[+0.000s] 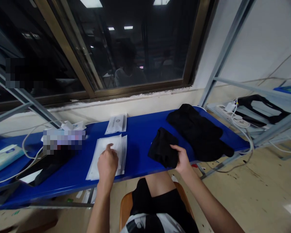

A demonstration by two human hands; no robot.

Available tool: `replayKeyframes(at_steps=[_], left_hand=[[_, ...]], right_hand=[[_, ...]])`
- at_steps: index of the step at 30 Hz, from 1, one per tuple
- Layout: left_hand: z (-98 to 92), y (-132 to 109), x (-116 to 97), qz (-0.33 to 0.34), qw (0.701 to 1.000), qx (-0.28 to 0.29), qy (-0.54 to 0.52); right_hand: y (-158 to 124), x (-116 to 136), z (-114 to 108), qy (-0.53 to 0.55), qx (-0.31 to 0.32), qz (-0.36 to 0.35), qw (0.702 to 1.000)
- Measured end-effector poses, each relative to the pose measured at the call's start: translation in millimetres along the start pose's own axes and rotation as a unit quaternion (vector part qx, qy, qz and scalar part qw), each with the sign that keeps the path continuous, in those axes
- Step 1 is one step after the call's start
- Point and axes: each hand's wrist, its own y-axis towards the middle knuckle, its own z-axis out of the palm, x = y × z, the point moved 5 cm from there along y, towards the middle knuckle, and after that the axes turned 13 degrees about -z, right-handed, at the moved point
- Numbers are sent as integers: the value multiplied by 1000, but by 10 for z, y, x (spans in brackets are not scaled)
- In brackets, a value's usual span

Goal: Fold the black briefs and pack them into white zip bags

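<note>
At the table's front edge, my right hand grips a folded black garment, thumb on top and the other fingers underneath. My left hand rests on a stack of frosted white plastic bags. Its index finger is stretched out over the top bag, while the other fingers are partly curled and touch the bags. Farther back lies a smaller pile of printed plastic bags. A heap of loose black garments spreads to the right of the folded one.
The blue table runs below a dark window. Metal frame posts rise at both sides. On the left are a blue-white packet, cables and a blurred item. A power strip with cords lies at the right. A wooden stool is under me.
</note>
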Motion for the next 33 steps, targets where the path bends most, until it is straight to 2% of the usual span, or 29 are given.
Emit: replayKeyframes(at_steps=[2, 6, 9, 11, 13, 16, 18, 20, 22, 23, 26, 28, 30, 33], left_hand=[[-128, -103, -55, 9, 999, -33, 2], [-272, -479, -313, 108, 986, -126, 8], [-267, -754, -478, 140, 978, -151, -25], [-274, -870, -549, 146, 975, -158, -55], [-309, -937, -596, 151, 970, -173, -84], [-331, -1010, -679, 192, 959, -179, -104], [-282, -1075, -755, 239, 954, -158, -90], [-209, -1148, -811, 269, 950, -142, -74], [-136, -1211, -842, 279, 948, -137, -73], [-97, -1238, -853, 281, 947, -133, -78], [6, -1352, -911, 296, 943, -123, -91], [5, -1489, -964, 311, 936, -133, -101], [-82, -1656, -1009, 344, 924, -115, -123], [-424, -1747, -946, 378, 902, -57, -202]], right_hand=[[-44, -3, 94, 11, 1, 3, 1000], [-180, -46, 371, -4, 16, -8, 1000], [-254, -71, 568, -61, 61, -46, 995], [-273, -54, 650, -146, 102, -92, 980], [-283, -6, 691, -273, 132, -151, 941], [-316, 84, 759, -465, 164, -232, 839], [-338, 110, 832, -542, 198, -256, 776], [-324, 117, 878, -576, 214, -251, 748], [-264, 141, 867, -573, 180, -252, 759], [-225, 154, 841, -555, 146, -257, 777], [-135, 108, 720, -414, 38, -270, 868], [-114, -23, 642, -289, -7, -232, 929], [-128, -182, 590, -214, -20, -152, 965], [-188, -283, 522, -192, 1, -60, 980]])
